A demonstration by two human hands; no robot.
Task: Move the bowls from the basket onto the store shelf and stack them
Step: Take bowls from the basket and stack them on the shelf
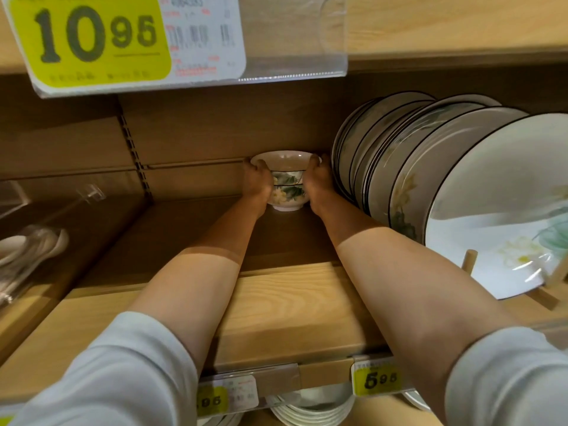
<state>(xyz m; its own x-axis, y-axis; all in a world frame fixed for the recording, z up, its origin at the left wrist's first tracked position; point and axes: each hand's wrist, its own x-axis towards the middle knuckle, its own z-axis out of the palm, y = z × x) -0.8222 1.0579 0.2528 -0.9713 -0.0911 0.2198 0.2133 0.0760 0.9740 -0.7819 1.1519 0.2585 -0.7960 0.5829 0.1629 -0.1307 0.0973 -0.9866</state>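
1. Nearest the camera, the front edge of the shelf (292, 305) carried a small price tag (379, 379), and some white plates (313, 407) peeked out from the level below. No basket showed anywhere, so I couldn't tell how many bowls were left to bring over.
2. The board itself was light wood, and both forearms stretched across it toward the back.
3. Off to the right, a row of flowered plates (430, 186) stood on edge in a wooden rack. Over at the left were some spoons (30, 244).
4. Right at the back, the bowls (289, 186) sat nested on the shelf, two or three of them, hard to count. So I'd say at least some of the stacking was done.
5. The left hand (256, 182) and right hand (318, 182) cupped that stack from either side, fingers curled round it and gripping. My guess is they were settling the pile just beside the flowered plates.
6. Behind all that was a brown back panel, and a big yellow label (89, 35) hung from the shelf overhead.
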